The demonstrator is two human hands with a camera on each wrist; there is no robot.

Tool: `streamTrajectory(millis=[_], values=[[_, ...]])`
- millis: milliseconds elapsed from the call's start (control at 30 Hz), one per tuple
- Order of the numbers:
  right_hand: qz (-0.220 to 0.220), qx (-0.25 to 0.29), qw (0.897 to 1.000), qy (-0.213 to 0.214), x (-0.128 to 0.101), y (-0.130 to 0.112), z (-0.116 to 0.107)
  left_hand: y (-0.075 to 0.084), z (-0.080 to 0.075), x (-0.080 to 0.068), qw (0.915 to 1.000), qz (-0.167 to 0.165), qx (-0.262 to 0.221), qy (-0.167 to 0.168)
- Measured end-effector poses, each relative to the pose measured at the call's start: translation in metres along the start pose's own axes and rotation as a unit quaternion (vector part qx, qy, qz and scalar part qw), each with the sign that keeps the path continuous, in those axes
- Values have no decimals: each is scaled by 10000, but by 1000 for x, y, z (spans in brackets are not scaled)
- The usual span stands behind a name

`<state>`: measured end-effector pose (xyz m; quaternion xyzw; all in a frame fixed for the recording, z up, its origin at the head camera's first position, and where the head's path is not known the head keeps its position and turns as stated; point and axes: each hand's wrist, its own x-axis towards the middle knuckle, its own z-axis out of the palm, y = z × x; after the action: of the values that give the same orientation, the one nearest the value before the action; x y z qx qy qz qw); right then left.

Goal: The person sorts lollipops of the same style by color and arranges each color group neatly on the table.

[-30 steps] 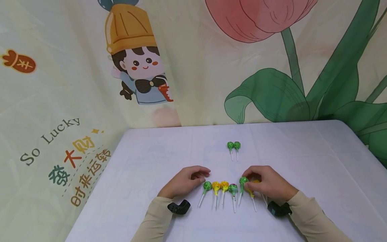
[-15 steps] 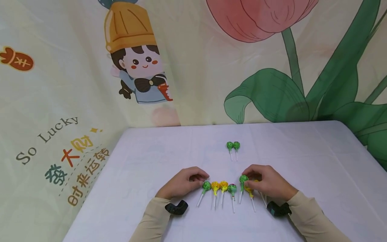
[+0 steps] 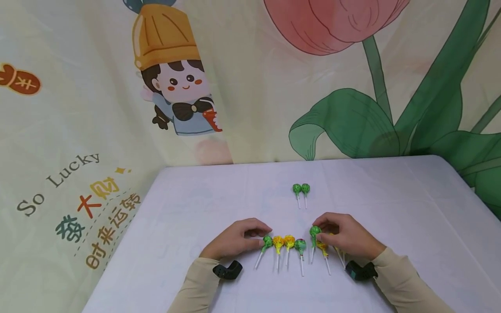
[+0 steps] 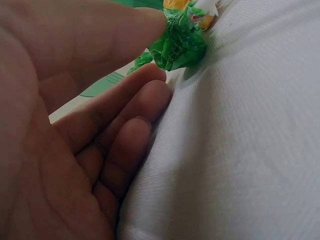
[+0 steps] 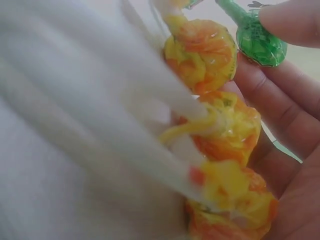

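Observation:
A row of green and yellow lollipops lies near the front of the white table [image 3: 391,195]. My left hand [image 3: 261,238] pinches the leftmost green lollipop [image 3: 268,241] between thumb and forefinger; the left wrist view shows its crinkled wrapper [image 4: 180,42] at my fingertips. Two yellow lollipops [image 3: 283,241] and another green one [image 3: 300,244] lie between my hands. My right hand [image 3: 320,232] pinches a green lollipop [image 3: 315,231], which the right wrist view shows under my thumb [image 5: 260,45]. Three yellow lollipops [image 5: 220,125] lie under that hand's curled fingers.
Two more green lollipops [image 3: 301,188] lie side by side further back, near the table's middle. A printed cloth backdrop [image 3: 250,87] hangs behind the table and along its left side. Black wrist mounts [image 3: 227,270] sit on both forearms.
My left hand has slid a little towards me and its fingertips have come onto the leftmost green lollipop. The right hand has hardly moved.

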<state>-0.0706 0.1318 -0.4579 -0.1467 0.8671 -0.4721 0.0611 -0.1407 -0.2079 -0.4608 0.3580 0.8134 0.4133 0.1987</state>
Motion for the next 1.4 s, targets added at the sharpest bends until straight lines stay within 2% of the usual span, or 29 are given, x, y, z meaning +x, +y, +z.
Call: streamTrajectory(millis=[200, 433, 600, 800, 1100, 1400], values=[[36, 92, 10000, 3, 0, 0, 0, -1, 0, 0, 10000, -2, -9, 24], [-57, 407, 9992, -27, 0, -2, -3, 0, 0, 1, 9998, 168, -99, 37], [-105, 482, 9988, 28, 0, -2, -4, 0, 1, 0, 9999, 100, -94, 64], [-97, 368, 9988, 294, 0, -1, -6, 1, 3, 0, 9998, -44, -179, 116], [-131, 1133, 9922, 505, -1, -2, -9, -1, 3, 1, 9999, -100, -45, 113], [-86, 1322, 9865, 965, -2, -8, -10, -2, 4, 1, 9999, -61, 94, 99]])
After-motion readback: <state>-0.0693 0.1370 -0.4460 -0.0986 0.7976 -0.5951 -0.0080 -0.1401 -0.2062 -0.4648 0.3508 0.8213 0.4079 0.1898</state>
